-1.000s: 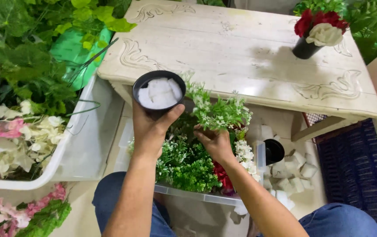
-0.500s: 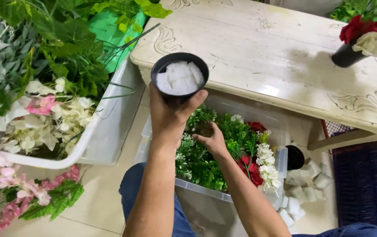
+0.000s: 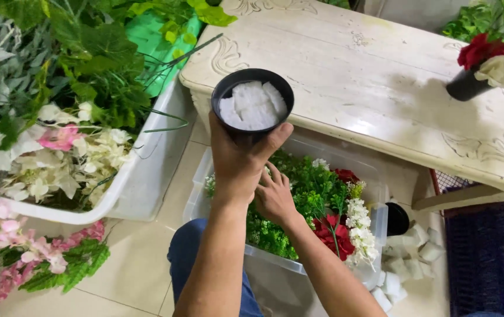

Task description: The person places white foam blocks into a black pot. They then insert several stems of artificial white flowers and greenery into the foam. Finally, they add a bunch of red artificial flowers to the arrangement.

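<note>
Our left hand (image 3: 237, 161) grips the black pot (image 3: 253, 104) of white foam at the surface's (image 3: 346, 76) edge, level, keeping its blocks in. At five o'clock, our right hand (image 3: 275, 196) reaches, fingers loose, into the bin (image 3: 375, 217) of greenery, holding nothing we can see.

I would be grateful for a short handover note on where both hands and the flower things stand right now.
Left hand: grips a black pot filled with white foam pieces, held up at the edge of the cream carved table.
Right hand: down in the clear bin of green sprigs and red and white flowers; whether it has grasped anything cannot be told.
Done: a finished pot with red and cream roses stands on the table.
Left: the held pot has no stems yet.
</note>
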